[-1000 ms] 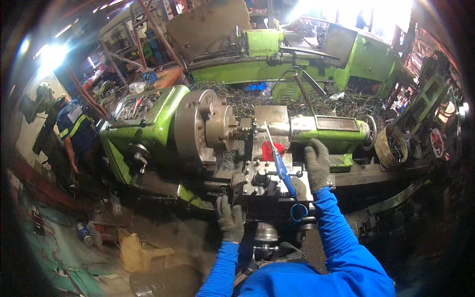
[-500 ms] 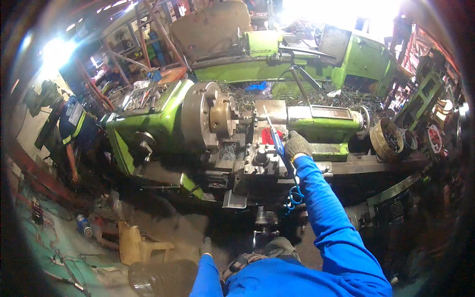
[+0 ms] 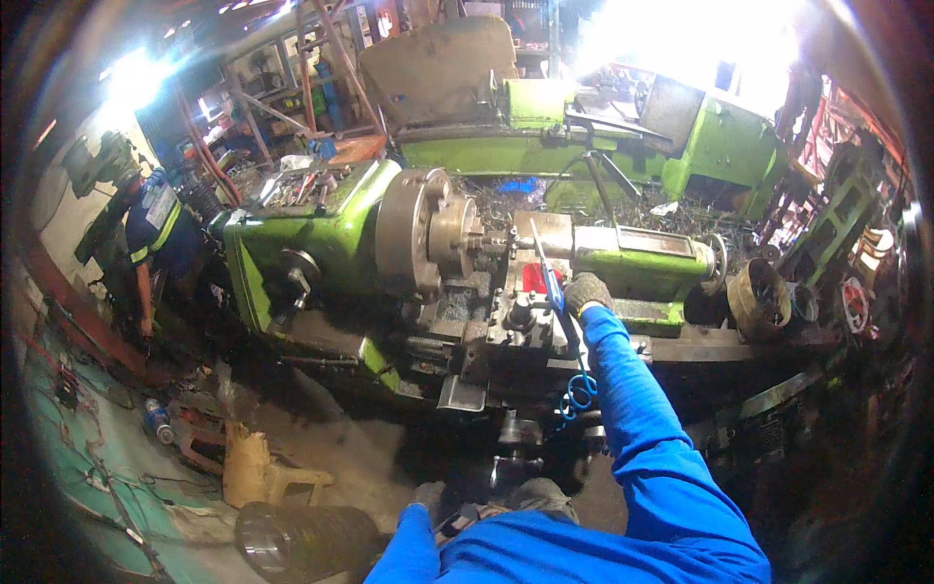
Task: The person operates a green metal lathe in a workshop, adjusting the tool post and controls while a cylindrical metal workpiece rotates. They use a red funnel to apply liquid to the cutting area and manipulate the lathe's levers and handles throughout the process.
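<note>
My right hand (image 3: 588, 291), in a dark knit glove, is closed round a blue air blow gun (image 3: 556, 292) with a long thin nozzle. The nozzle points up and away, over the lathe's carriage. A coiled blue hose (image 3: 581, 391) hangs from the gun. Beneath the gun lie the tool post (image 3: 522, 310) and a red patch (image 3: 535, 278), perhaps cloth. The chuck (image 3: 416, 234) of the green lathe is left of it, the tailstock (image 3: 637, 257) right of it. My gloved left hand (image 3: 428, 494) hangs low beside my body; its fingers are too unclear to read.
Tools lie on the headstock (image 3: 326, 219). Behind stands a second green machine (image 3: 530, 151), with metal shavings between the two. A person (image 3: 156, 229) in dark workwear stands far left. A broken plastic chair (image 3: 263, 467) and a ribbed cylinder (image 3: 306, 540) are on the floor; a round bin (image 3: 757, 297) stands right.
The view has shifted, so the lathe appears farther right. My right hand keeps its grip on the blow gun. My left hand has drawn slightly nearer my body.
</note>
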Tool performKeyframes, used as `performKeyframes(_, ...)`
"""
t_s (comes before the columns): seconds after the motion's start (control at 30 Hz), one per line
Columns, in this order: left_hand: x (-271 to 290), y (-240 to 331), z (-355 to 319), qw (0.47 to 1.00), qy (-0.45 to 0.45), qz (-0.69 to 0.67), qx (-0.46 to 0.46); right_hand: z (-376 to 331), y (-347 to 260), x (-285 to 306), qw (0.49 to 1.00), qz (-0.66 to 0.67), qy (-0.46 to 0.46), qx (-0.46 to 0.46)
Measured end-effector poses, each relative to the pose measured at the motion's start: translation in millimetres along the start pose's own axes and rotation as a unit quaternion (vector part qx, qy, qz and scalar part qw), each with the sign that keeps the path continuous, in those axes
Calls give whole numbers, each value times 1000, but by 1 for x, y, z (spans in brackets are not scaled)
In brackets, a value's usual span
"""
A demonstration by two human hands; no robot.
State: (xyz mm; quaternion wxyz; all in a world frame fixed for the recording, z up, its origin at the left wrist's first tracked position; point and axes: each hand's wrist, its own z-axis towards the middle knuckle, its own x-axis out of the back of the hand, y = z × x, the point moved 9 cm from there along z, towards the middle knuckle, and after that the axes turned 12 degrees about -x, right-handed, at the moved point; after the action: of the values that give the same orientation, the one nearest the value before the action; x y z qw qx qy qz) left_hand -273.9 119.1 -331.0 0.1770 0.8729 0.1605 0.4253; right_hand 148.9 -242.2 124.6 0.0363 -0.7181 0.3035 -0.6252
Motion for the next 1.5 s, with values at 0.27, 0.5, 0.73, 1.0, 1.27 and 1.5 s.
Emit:
performKeyframes(0.27,-20,-13,-15,998,-13,49,26,-6,-5,-3,998,-44,-35,0)
performKeyframes(0.5,-3,-5,27,994,68,-67,59,-14,-16,12,998,-49,23,28)
performKeyframes(0.73,24,6,14,970,147,-134,141,10,-11,-9,998,-16,11,59)
performKeyframes(1.0,-48,25,16,979,78,-81,167,41,5,-41,997,27,-50,56)
performKeyframes(1.27,-68,49,-12,962,124,-100,222,20,0,-23,992,71,-66,84)
performKeyframes(1.5,-13,141,-72,891,244,-218,315,81,-1,-76,975,-71,-58,203)
